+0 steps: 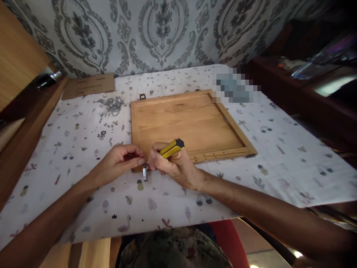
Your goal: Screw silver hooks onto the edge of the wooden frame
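Observation:
A wooden panel with a raised frame (178,123) lies flat on the cloth-covered table. At its near left corner is a small shiny metal fitting (145,173), jutting over the frame's edge; its exact kind is unclear. My right hand (175,167) is wrapped around a screwdriver with a yellow and black handle (171,148), its butt pointing up and to the right. The screwdriver's tip is hidden by my fingers, close to the fitting. My left hand (122,162) is closed in a pinch at the same corner, thumb tip beside the fitting; what it grips is hidden.
A pile of metal hardware (111,106) sits left of the panel, near a flat cardboard piece (89,85). A small dark hanger (142,96) is at the panel's far edge. A blurred-out item (235,87) lies at the back right. Wooden furniture (36,123) borders the left.

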`<action>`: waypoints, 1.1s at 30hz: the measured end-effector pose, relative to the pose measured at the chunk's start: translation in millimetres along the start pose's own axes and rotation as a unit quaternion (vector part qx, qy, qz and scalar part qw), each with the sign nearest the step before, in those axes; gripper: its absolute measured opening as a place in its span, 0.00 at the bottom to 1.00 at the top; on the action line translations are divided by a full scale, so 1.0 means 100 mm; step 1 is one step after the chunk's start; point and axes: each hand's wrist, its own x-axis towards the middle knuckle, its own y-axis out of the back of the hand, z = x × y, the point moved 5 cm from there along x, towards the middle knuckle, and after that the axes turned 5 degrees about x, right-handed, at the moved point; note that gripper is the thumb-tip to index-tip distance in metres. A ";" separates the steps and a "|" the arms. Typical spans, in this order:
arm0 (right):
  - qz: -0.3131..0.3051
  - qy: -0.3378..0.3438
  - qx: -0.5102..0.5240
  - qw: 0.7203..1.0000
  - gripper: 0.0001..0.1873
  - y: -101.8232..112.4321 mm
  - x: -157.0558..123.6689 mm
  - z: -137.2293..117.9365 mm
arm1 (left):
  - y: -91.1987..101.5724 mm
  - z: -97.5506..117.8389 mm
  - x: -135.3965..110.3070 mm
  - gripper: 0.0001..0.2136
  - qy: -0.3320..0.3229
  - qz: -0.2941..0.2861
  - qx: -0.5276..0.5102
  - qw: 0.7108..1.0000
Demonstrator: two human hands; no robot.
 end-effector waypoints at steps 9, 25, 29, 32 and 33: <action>-0.005 0.010 -0.014 1.000 0.24 0.01 0.00 -0.06 | -0.05 -0.04 0.03 0.11 -0.044 0.033 0.073 0.996; -0.005 0.013 -0.011 1.000 0.24 0.01 -0.01 -0.04 | -0.05 0.02 0.02 0.10 -0.058 0.026 0.152 0.986; -0.005 0.015 -0.009 1.000 0.24 0.00 -0.01 -0.04 | -0.03 0.04 0.01 0.09 -0.072 0.015 0.158 0.985; -0.006 0.016 -0.016 1.000 0.24 0.01 -0.01 -0.05 | -0.01 0.04 0.00 0.09 -0.082 0.016 0.164 0.983; -0.006 0.022 -0.016 1.000 0.24 0.01 -0.01 -0.06 | -0.01 0.04 0.00 0.09 -0.088 0.018 0.169 0.982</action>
